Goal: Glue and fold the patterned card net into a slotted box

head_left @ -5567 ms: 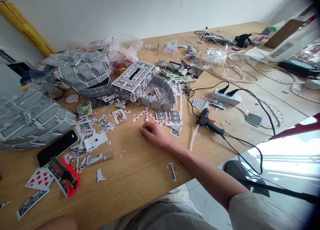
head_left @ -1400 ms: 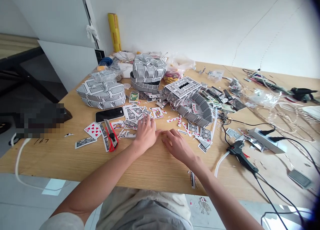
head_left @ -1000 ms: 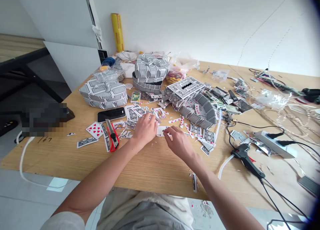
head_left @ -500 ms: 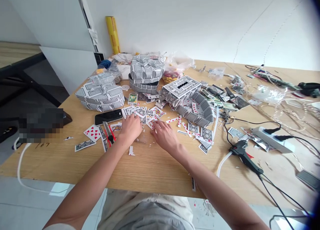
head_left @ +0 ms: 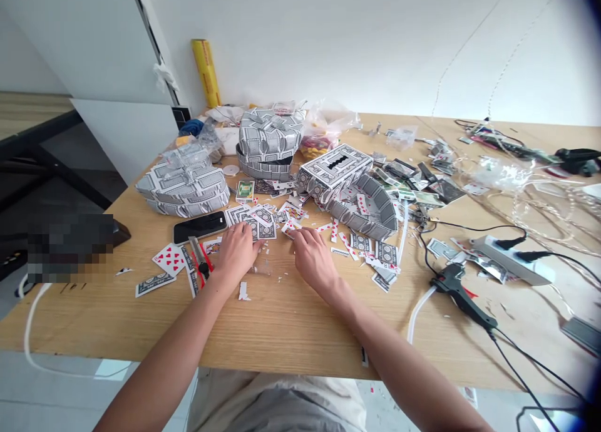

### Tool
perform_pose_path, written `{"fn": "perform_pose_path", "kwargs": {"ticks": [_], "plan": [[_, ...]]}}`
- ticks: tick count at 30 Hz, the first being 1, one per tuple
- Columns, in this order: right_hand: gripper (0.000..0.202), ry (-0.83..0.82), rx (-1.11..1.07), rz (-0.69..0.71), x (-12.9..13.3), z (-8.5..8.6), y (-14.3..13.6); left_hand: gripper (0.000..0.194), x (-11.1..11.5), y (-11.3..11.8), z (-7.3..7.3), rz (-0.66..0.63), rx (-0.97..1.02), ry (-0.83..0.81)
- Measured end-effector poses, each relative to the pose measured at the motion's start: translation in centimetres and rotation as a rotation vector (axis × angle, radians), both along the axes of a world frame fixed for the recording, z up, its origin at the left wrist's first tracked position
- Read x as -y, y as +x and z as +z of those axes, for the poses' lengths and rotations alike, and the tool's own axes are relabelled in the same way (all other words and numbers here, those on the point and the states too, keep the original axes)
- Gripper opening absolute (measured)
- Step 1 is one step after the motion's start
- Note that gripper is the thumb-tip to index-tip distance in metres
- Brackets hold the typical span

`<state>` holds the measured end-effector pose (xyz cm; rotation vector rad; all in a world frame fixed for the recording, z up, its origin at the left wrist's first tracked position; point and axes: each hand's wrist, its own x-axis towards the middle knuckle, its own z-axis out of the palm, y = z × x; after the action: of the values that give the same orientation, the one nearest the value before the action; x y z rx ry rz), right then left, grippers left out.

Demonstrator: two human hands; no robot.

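Note:
My left hand (head_left: 238, 249) lies low over a scatter of playing cards (head_left: 267, 230), its fingers stretched forward onto patterned card backs and its thumb apart. To its right, my right hand (head_left: 313, 257) has its fingers curled together at the edge of a small playing card (head_left: 290, 226); the thumb side is partly hidden. Between the hands are tiny paper scraps and a cut piece of card (head_left: 243, 291). A utility knife (head_left: 201, 260) with red edges rests beside my left wrist, near a ten of hearts (head_left: 169, 258) and a black phone (head_left: 200, 227).
Card-covered boxes stand behind: a lidded one (head_left: 183, 185), a stacked one (head_left: 270, 141), a rectangular box (head_left: 335, 169) and an open tray (head_left: 387, 216). At right lie a glue gun (head_left: 462, 297), a power strip (head_left: 514, 260) and cables. A yellow roll (head_left: 205, 74) leans by the wall.
My hands have drawn apart a little: the left slid left and back off the cards between them, and the right moved slightly right. The camera view has shifted slightly.

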<state>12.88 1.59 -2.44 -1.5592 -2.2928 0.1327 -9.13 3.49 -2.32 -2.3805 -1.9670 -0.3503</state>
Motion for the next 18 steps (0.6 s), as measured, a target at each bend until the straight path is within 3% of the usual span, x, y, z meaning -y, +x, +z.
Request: {"fn": "perform_pose_path", "kwargs": {"ticks": [6,18], "plan": [[0.064,0.044,-0.114,0.102,-0.2,-1.5,0.5,0.032,-0.5,-0.1,-0.5,-0.057,0.045,0.019],[0.052,0.038,-0.233,0.153,-0.2,-2.6,0.3,0.012,-0.9,-0.4,-0.4,-0.138,0.135,0.024]]}}
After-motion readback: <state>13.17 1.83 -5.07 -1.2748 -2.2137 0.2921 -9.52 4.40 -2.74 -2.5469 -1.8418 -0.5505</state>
